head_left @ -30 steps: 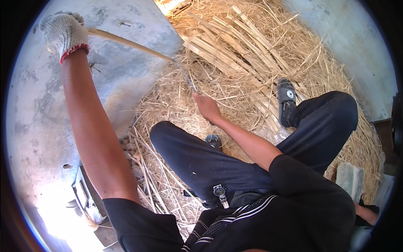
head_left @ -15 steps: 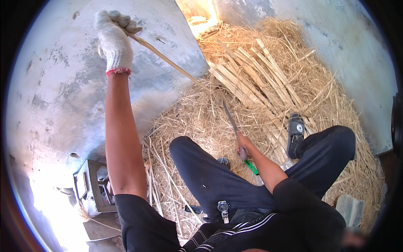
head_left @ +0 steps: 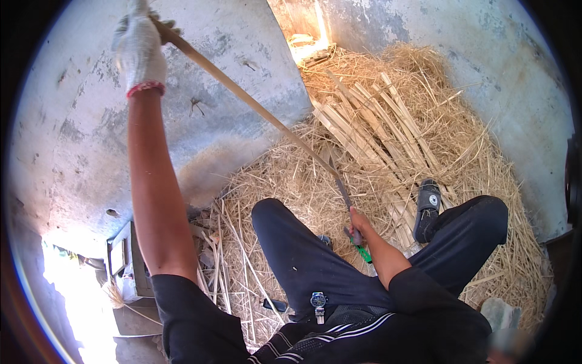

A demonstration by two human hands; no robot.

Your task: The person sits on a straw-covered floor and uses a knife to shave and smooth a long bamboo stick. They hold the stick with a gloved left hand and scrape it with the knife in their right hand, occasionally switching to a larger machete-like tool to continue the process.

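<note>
My left hand [head_left: 140, 51], in a white knit glove with a red cuff, is raised far up and left, gripping one end of a long pale bamboo strip [head_left: 242, 97]. The strip slants down to the right toward my lap. My right hand [head_left: 357, 225], bare, grips a knife [head_left: 342, 193] with a green handle; its grey blade points up and meets the strip's lower end. I sit with dark trousers, knees apart, over a heap of straw-like shavings [head_left: 291, 182].
A bundle of split bamboo strips [head_left: 376, 121] lies on the shavings ahead. A black sandal [head_left: 427, 209] is on my right foot. Grey concrete floor [head_left: 66, 139] spreads left; a small box-like object [head_left: 124, 261] sits lower left. A watch [head_left: 318, 301] hangs at my waist.
My left hand has swung the strip's end further up and right. The right hand with the knife has drawn back toward my lap, along the strip.
</note>
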